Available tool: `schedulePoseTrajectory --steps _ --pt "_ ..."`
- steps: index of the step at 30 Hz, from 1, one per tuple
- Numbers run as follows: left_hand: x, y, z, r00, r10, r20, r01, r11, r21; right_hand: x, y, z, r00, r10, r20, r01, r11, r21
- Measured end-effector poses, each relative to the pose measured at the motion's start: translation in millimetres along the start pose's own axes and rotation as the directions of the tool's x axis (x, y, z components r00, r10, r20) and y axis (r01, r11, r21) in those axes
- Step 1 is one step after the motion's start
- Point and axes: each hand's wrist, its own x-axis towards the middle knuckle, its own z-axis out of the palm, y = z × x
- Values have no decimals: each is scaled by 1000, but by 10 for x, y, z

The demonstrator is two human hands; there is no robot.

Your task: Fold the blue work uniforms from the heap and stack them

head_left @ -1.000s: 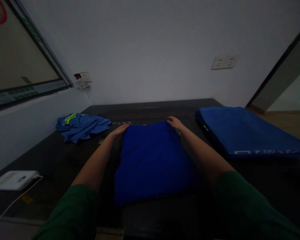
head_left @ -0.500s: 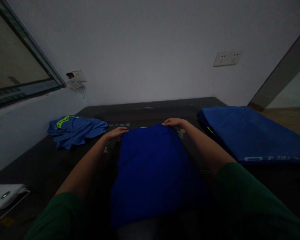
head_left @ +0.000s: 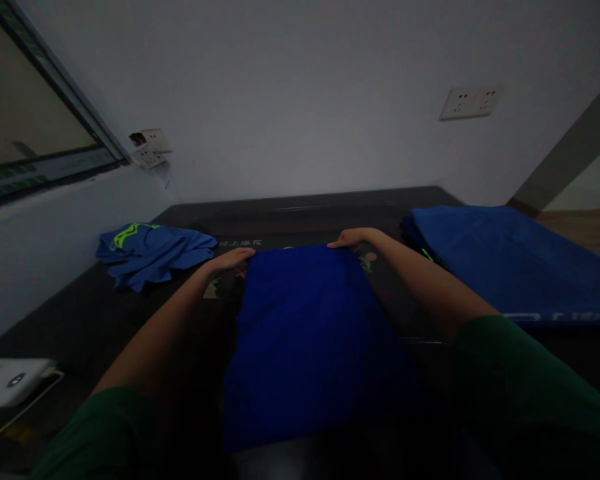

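A dark blue folded cloth (head_left: 310,333) lies lengthwise in front of me, its near end in deep shadow. At its far left corner, my left hand (head_left: 233,260) pinches the edge between thumb and fingers. My right hand (head_left: 353,237) grips the far right corner the same way. The far edge runs fairly straight between both hands. To the left is a crumpled lighter blue garment (head_left: 165,252) with a yellow-green pattern. On the right rests a stack of flat folded blue cloths (head_left: 510,260), with pale lettering along its near edge.
A dark table (head_left: 300,217) with printed writing and flowers stands against the white wall. A white device (head_left: 15,381) with a cable sits at the left. Wall sockets (head_left: 470,102) are at the right, and another socket pair (head_left: 150,150) hangs in the left corner by the window.
Both hands keep hold of the far corners of the blue cloth, which looks slightly flatter along its far edge. My view has shifted a little; my forearms have spread slightly.
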Motion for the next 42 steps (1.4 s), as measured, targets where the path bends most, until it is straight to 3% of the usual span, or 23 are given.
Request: schedulePoseTrajectory --steps 3,6,9,13,16,21,23,26,29,32,34,36,38,40,42 --pt "0 -18 11 1000 0 -23 1 999 47 20 -11 -59 992 1 -129 -28 977 -211" --pt "14 -39 37 998 29 -60 -24 996 86 -20 -2 -142 970 14 -242 -90 948 -307" --pt "34 -63 61 993 71 -94 -57 988 144 -93 13 -165 960 32 -277 -133 926 -354" --pt "9 -81 77 986 116 -117 -95 981 172 -126 44 -20 955 19 -295 -134 917 -375" --pt "-62 -87 77 987 108 -118 -98 991 92 -94 92 153 945 -12 -326 -112 927 -358" --pt "-138 -129 85 994 43 -105 -68 965 -252 -74 167 380 905 -87 -417 -81 925 -370" --pt "-127 -139 116 992 29 -126 -62 961 -268 -89 175 432 893 -107 -438 -86 913 -399" --pt "-97 -127 182 975 -9 -221 -37 978 -204 -132 155 460 893 -117 -434 -88 901 -424" --pt "-91 -96 221 927 -3 -374 12 1000 23 -217 78 445 878 -118 -464 -90 911 -403" --pt "-139 -54 263 846 126 -518 30 959 282 -356 -80 465 803 -148 -577 -86 930 -357" --pt "-203 -15 365 791 256 -556 -14 916 401 -457 -215 545 761 -162 -628 -55 949 -311" --pt "-285 23 559 756 447 -479 -113 809 577 -533 -339 687 763 -175 -622 6 965 -264" --pt "-370 39 813 765 587 -264 -227 630 742 -569 -416 865 796 -186 -576 63 972 -226" --pt "-440 13 1048 828 556 -79 -282 534 797 -572 -424 1035 828 -187 -528 88 975 -206" --pt "-483 -54 1187 888 458 -29 -248 532 809 -558 -368 1163 847 -206 -491 111 970 -216"
